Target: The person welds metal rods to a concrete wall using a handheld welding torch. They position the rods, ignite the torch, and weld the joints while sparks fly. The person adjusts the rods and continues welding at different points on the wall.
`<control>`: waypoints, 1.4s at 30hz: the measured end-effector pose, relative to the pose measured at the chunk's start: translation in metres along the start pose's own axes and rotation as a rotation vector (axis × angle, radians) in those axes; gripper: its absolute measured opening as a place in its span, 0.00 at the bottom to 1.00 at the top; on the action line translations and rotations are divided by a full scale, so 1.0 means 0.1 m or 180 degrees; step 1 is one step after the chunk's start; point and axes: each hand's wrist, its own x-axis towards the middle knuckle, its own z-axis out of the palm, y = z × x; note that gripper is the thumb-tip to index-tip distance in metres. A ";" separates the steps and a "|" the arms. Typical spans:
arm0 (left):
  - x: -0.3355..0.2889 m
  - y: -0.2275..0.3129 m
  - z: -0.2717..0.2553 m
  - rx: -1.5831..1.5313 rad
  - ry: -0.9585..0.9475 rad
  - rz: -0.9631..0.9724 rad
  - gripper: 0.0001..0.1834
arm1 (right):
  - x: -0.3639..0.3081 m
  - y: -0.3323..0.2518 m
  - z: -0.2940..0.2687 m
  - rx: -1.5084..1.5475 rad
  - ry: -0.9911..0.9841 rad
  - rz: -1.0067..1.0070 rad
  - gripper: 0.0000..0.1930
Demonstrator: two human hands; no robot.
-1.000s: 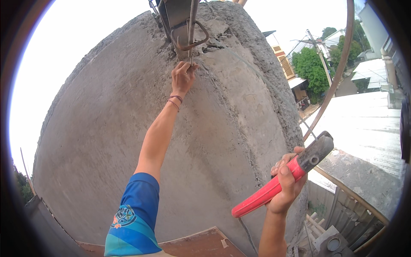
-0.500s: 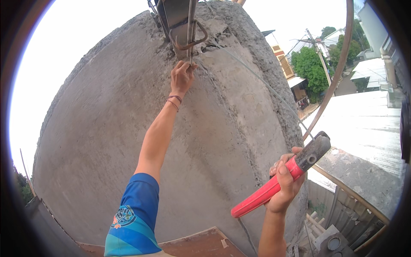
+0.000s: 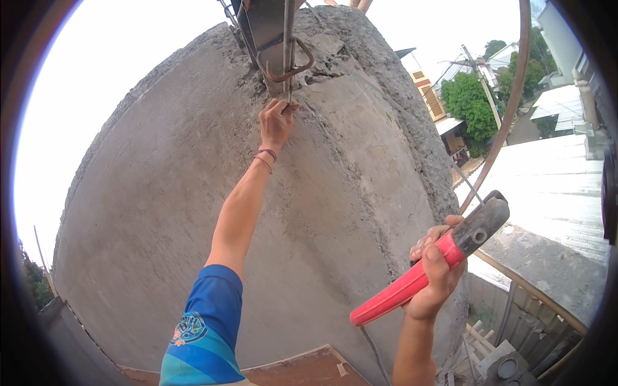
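Observation:
My left hand [image 3: 277,124] is raised against the grey concrete wall, fingers pinched around the lower end of a thin metal rod [image 3: 290,90]. A dark metal bracket [image 3: 267,32] and a bent steel hook [image 3: 302,64] are just above the fingers. At lower right, my right hand [image 3: 434,283] is wrapped around a red-handled tool [image 3: 402,293]. Its black metal head, with a round pivot or hole, tilts up to the right. A thin grey wire [image 3: 468,183] runs down to the head; what the jaws grip is hidden.
The rough, curved concrete wall [image 3: 193,180] fills the middle. A brown pole [image 3: 508,116] curves down the right side, with a pale metal roof [image 3: 534,174] beyond it. A brown board [image 3: 302,367] lies below, and pipes and rubble [image 3: 496,360] are at lower right.
The red-handled tool and my right hand have shifted slightly right. My left hand keeps its pinch, a little lower in the picture. The wire shows more faintly across the concrete.

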 end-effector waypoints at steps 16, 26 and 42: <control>0.01 0.03 -0.02 -0.0004 -0.0082 -0.0085 0.06 | 0.04 0.01 0.09 0.0105 -0.0109 0.0052 0.36; 0.00 0.02 -0.02 0.0009 -0.0094 -0.0078 0.06 | 0.02 0.02 0.11 0.0033 -0.0160 0.0004 0.35; 0.01 0.01 -0.01 -0.0013 -0.0036 -0.0026 0.05 | 0.04 0.02 0.11 0.0083 -0.0111 -0.0067 0.36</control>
